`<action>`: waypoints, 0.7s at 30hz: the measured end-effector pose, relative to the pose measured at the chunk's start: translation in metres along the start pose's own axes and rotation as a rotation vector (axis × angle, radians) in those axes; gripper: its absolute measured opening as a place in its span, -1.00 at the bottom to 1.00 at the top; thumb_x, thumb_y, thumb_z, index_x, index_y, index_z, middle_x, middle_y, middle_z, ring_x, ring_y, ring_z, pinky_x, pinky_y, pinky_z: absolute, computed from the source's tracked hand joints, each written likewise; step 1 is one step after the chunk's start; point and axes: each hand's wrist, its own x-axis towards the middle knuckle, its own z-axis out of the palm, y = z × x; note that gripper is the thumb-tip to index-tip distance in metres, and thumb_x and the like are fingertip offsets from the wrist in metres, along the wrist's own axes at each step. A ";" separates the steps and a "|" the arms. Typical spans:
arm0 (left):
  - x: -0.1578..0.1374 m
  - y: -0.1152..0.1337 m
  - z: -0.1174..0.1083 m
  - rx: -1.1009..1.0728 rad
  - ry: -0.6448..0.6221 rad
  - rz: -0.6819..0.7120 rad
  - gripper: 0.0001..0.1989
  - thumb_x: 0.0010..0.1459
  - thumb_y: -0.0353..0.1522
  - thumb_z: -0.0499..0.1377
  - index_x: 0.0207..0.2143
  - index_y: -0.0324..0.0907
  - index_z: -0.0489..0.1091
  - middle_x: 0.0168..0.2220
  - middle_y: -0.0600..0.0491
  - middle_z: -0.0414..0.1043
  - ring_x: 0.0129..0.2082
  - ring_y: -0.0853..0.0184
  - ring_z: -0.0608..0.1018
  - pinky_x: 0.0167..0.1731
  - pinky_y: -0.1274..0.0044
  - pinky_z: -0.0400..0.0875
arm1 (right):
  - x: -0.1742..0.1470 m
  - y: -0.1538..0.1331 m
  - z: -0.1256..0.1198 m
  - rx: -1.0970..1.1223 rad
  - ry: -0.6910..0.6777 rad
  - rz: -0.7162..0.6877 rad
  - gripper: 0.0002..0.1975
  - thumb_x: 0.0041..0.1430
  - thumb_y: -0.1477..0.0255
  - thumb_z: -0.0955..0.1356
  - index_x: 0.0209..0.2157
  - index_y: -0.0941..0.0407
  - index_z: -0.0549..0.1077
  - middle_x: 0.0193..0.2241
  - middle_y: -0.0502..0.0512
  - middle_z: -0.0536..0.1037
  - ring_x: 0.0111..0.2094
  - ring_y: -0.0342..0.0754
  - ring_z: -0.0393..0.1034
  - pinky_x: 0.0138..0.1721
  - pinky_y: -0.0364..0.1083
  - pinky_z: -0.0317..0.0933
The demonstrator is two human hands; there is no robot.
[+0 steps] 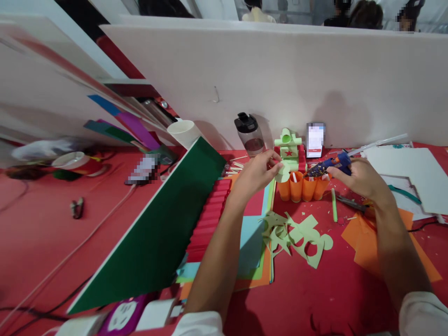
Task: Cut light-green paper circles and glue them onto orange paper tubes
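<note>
My left hand [261, 171] pinches a light green paper circle [283, 173] by its edge. My right hand [360, 176] is wrapped round a blue glue gun [331, 164], a clear glue stick poking from its back end. The gun's nozzle points left, over a row of orange paper tubes [301, 187]. Behind them stands a light green paper model [289, 151] with a red star. Below the tubes lie light green paper scraps [297, 237] with round holes cut out. Beneath my right wrist, scissors [352, 203] rest beside a thin green paper roll [334, 205].
A green board [154, 233] leans at left beside red folded paper [210, 219] and stacked coloured sheets [252, 242]. A dark-lidded bottle [249, 133] and a phone [315, 140] stand by the white partition [259, 70]. Orange sheets [367, 242] and white boards [413, 175] lie right.
</note>
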 end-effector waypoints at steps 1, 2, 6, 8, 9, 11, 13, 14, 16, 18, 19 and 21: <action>0.000 0.000 0.000 -0.001 0.000 0.002 -0.87 0.35 -0.27 0.18 -0.15 -0.12 0.45 -0.25 0.02 0.59 -0.27 0.24 0.58 -0.34 0.45 0.32 | 0.000 0.000 0.000 -0.006 0.000 -0.001 -0.52 0.38 0.02 0.33 -0.53 0.03 0.42 -0.51 0.07 0.55 -0.37 0.10 0.45 -0.25 0.03 0.22; 0.000 0.000 0.000 -0.002 0.001 0.005 -0.86 0.35 -0.27 0.18 -0.14 -0.12 0.45 -0.24 0.02 0.59 -0.27 0.24 0.58 -0.33 0.45 0.32 | 0.000 0.001 0.000 -0.011 0.000 -0.002 -0.52 0.38 0.03 0.33 -0.53 0.02 0.42 -0.51 0.08 0.54 -0.36 0.10 0.46 -0.24 0.03 0.22; 0.000 -0.001 0.001 0.000 0.003 0.009 -0.84 0.35 -0.25 0.17 -0.13 -0.12 0.45 -0.25 0.01 0.59 -0.28 0.23 0.57 -0.33 0.45 0.32 | 0.000 0.000 0.000 -0.005 -0.002 -0.003 -0.53 0.38 0.04 0.33 -0.52 0.02 0.44 -0.50 0.08 0.55 -0.35 0.09 0.46 -0.22 0.03 0.23; 0.000 -0.002 0.001 -0.002 0.002 0.003 -0.84 0.35 -0.25 0.17 -0.13 -0.12 0.45 -0.25 0.01 0.59 -0.28 0.24 0.57 -0.34 0.45 0.32 | 0.000 0.000 0.000 -0.002 -0.005 0.000 -0.52 0.38 0.03 0.33 -0.52 0.03 0.44 -0.51 0.07 0.55 -0.37 0.08 0.45 -0.24 0.03 0.22; 0.000 -0.002 0.001 -0.002 0.003 0.003 -0.85 0.35 -0.25 0.17 -0.14 -0.12 0.45 -0.25 0.01 0.59 -0.28 0.24 0.57 -0.34 0.45 0.32 | 0.000 -0.001 0.000 0.000 -0.007 -0.001 -0.52 0.38 0.02 0.33 -0.52 0.03 0.44 -0.51 0.06 0.55 -0.38 0.08 0.45 -0.25 0.03 0.22; 0.000 -0.002 0.002 0.000 0.006 0.007 -0.85 0.35 -0.25 0.17 -0.14 -0.11 0.45 -0.26 0.01 0.59 -0.28 0.24 0.56 -0.35 0.46 0.33 | -0.001 -0.002 0.000 0.006 -0.010 -0.007 -0.52 0.37 0.01 0.33 -0.53 0.03 0.45 -0.52 0.06 0.55 -0.39 0.07 0.45 -0.26 0.02 0.23; 0.000 -0.002 0.002 0.001 0.008 0.012 -0.86 0.35 -0.26 0.17 -0.14 -0.11 0.46 -0.26 0.02 0.59 -0.29 0.24 0.56 -0.35 0.46 0.32 | -0.001 -0.003 0.000 0.012 -0.016 -0.009 -0.53 0.37 0.02 0.34 -0.51 0.03 0.48 -0.52 0.06 0.56 -0.39 0.07 0.46 -0.26 0.02 0.23; 0.000 -0.002 0.002 0.000 0.010 0.012 -0.86 0.35 -0.26 0.18 -0.14 -0.11 0.46 -0.27 0.02 0.59 -0.29 0.24 0.56 -0.35 0.46 0.32 | -0.001 -0.004 0.000 0.016 -0.021 -0.008 -0.54 0.37 0.02 0.33 -0.49 0.03 0.51 -0.50 0.07 0.58 -0.38 0.08 0.47 -0.26 0.02 0.24; 0.000 -0.003 0.002 -0.002 0.016 0.012 -0.87 0.34 -0.27 0.18 -0.14 -0.11 0.46 -0.27 0.02 0.59 -0.30 0.24 0.57 -0.35 0.46 0.32 | -0.001 -0.005 0.000 0.023 -0.033 -0.006 -0.55 0.38 0.03 0.33 -0.45 0.03 0.57 -0.46 0.08 0.61 -0.36 0.09 0.49 -0.24 0.03 0.25; 0.000 -0.003 0.002 -0.003 0.015 0.012 -0.88 0.34 -0.28 0.19 -0.15 -0.11 0.46 -0.26 0.02 0.60 -0.30 0.24 0.57 -0.35 0.46 0.32 | 0.000 -0.006 0.001 0.036 -0.049 -0.006 -0.55 0.38 0.03 0.33 -0.40 0.03 0.62 -0.42 0.10 0.65 -0.33 0.09 0.50 -0.22 0.03 0.27; 0.001 -0.003 0.002 -0.003 0.013 0.013 -0.88 0.34 -0.28 0.19 -0.15 -0.11 0.46 -0.26 0.02 0.60 -0.30 0.24 0.57 -0.36 0.47 0.32 | 0.000 -0.006 0.001 0.042 -0.056 -0.005 -0.55 0.39 0.03 0.33 -0.39 0.04 0.64 -0.41 0.11 0.66 -0.32 0.10 0.51 -0.21 0.03 0.28; 0.001 -0.004 0.003 -0.005 0.010 0.013 -0.87 0.34 -0.27 0.18 -0.15 -0.11 0.46 -0.26 0.02 0.60 -0.30 0.24 0.57 -0.36 0.47 0.32 | 0.000 -0.006 0.002 0.039 -0.062 0.010 -0.54 0.38 0.02 0.33 -0.38 0.04 0.65 -0.40 0.12 0.67 -0.30 0.11 0.52 -0.20 0.04 0.29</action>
